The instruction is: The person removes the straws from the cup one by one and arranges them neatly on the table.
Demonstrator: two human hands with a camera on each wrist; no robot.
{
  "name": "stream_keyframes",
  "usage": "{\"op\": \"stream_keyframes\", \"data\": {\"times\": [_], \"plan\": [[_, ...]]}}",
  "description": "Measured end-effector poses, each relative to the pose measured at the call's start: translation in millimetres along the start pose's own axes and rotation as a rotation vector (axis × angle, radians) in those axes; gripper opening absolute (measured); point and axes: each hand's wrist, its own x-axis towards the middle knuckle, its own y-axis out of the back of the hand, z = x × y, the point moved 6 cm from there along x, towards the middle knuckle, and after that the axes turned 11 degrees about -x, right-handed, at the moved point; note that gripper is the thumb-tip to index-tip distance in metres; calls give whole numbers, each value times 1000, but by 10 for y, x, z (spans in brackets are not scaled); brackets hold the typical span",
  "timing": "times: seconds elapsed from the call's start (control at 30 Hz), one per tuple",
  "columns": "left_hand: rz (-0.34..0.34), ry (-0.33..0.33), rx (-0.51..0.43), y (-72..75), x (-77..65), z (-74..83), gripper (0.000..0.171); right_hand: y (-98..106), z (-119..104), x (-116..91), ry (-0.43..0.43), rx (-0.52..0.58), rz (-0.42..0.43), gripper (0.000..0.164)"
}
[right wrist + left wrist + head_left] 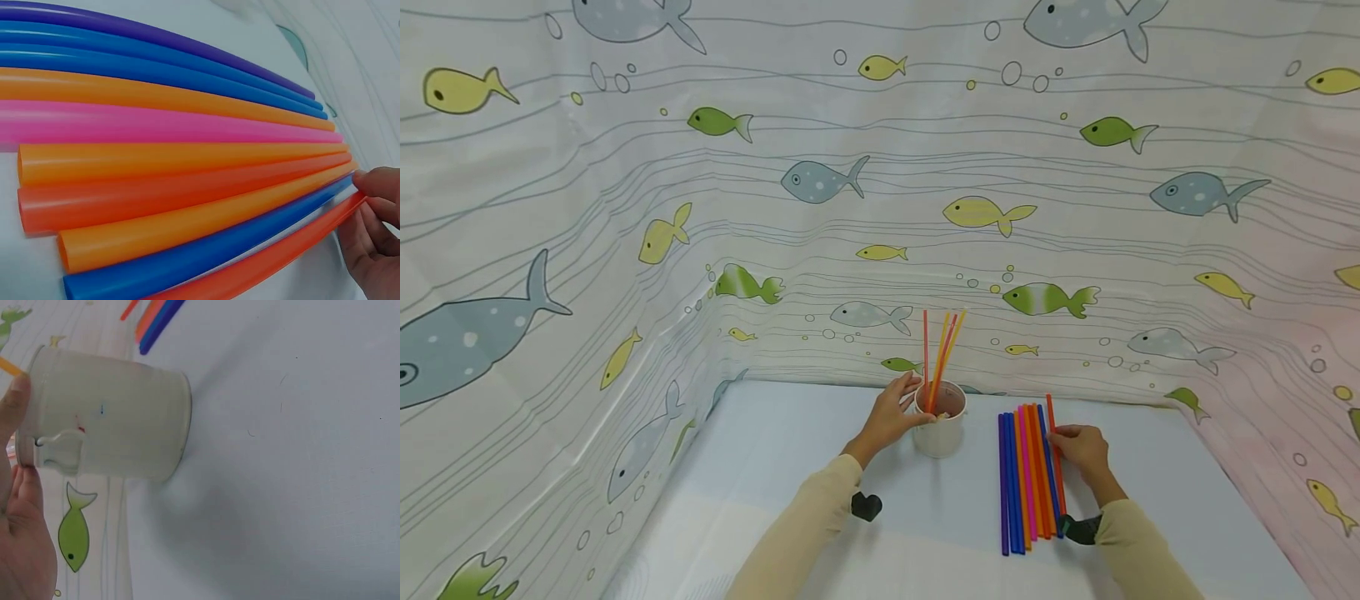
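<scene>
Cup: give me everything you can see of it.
The cup is round and off-white with a slight sheen; plastic or metal, hard to tell. A small loop-like fitting sits near its rim, and small red and blue marks show on its side. It stands upright on the table, with red and yellow straws poking out. The left hand holds it near the rim.

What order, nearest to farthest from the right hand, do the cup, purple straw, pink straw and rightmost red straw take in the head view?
1. Rightmost red straw: pinched by the right hand.
2. Pink straw: mid-row, left of that hand.
3. Purple straw: left end of the row.
4. Cup: farther left, at the left hand.
</scene>
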Motion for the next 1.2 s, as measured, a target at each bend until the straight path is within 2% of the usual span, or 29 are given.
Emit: {"op": "stream_keyframes", "data": {"times": [0.4, 0.63, 0.97, 1.07, 1.2], "plan": [[0, 4, -7, -2, 10, -9, 103, -16, -12, -41, 36, -44, 10, 38], [2, 9, 2, -3, -3, -2, 104, -37, -28, -56, 59, -117, 28, 37], [9, 17, -8, -6, -6, -36, 103, -53, -27, -86, 57, -105, 54, 39], [10, 15, -10, -5, 6, -38, 103, -40, -67, -80, 49, -92, 101, 38], [8, 9, -13, -2, 12, -30, 103, -3, -250, -73, 122, -55, 204, 37]]}}
